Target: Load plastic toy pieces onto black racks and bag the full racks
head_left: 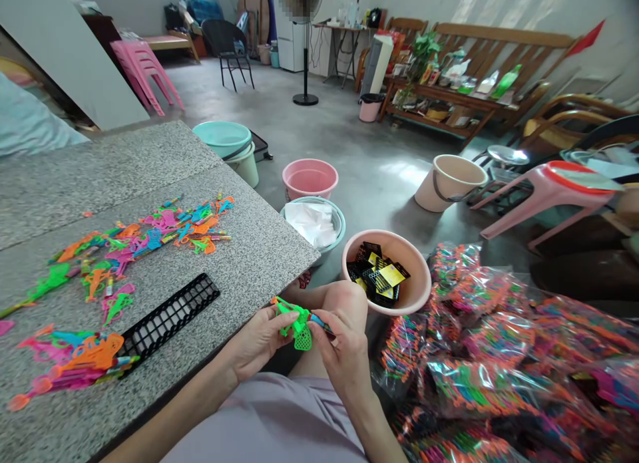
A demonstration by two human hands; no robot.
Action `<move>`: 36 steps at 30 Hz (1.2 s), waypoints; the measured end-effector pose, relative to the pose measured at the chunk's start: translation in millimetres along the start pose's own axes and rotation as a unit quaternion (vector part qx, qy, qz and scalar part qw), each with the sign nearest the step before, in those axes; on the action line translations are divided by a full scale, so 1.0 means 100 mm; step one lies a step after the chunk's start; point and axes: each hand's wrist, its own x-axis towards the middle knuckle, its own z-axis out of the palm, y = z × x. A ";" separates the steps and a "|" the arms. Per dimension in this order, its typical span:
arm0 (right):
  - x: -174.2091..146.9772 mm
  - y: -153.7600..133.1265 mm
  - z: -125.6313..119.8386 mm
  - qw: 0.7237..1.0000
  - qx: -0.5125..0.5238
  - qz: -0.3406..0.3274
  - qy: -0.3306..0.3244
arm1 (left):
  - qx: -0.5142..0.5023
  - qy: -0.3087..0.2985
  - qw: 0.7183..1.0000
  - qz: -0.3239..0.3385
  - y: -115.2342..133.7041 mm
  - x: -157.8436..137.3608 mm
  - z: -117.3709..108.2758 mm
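Over my lap, at the table's edge, my left hand (267,340) pinches a small green plastic toy (301,332) with a mesh paddle-like part and an orange tip. My right hand (342,346) closes on a short tube-like piece (318,322), bluish and red, at the toy's right side; whether the two are joined I cannot tell. On the speckled stone table (259,250), a black plastic grid tray (172,313) lies near my left forearm. A pile of similar orange, pink and blue toys (84,356) overlaps its near end. More loose toys (160,233) spread farther back.
A pink basin (423,277) by my knee holds black grid trays with yellow cards. Clear bags of colourful toys (494,356) heap on the floor at right. Beyond stand a pale bucket (424,190), a pink stool (539,183), a pink tub (309,167) and a fan (305,64).
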 end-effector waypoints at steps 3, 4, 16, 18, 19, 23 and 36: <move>-0.02 -0.01 0.01 1.000 0.001 0.008 0.000 | -0.004 -0.010 1.000 -0.001 -0.01 -0.02 0.02; -0.03 -0.01 0.01 1.000 0.002 0.009 0.000 | -0.004 -0.013 1.000 -0.001 -0.01 -0.03 0.02; -0.06 -0.05 0.03 1.000 0.018 -0.012 0.018 | -0.012 -0.035 0.999 -0.039 0.04 -0.08 -0.08; -0.06 -0.05 0.04 0.999 0.021 -0.015 0.020 | -0.014 -0.034 0.998 -0.047 0.05 -0.08 -0.10; -0.06 -0.05 0.04 0.999 0.021 -0.016 0.021 | -0.016 -0.035 0.998 -0.050 0.05 -0.08 -0.10; -0.06 -0.05 0.05 0.999 0.012 -0.019 0.025 | -0.027 -0.034 0.998 -0.054 0.04 -0.08 -0.11; -0.06 -0.13 0.02 0.994 -0.009 -0.085 0.071 | -0.055 -0.056 0.997 -0.019 0.02 -0.05 -0.12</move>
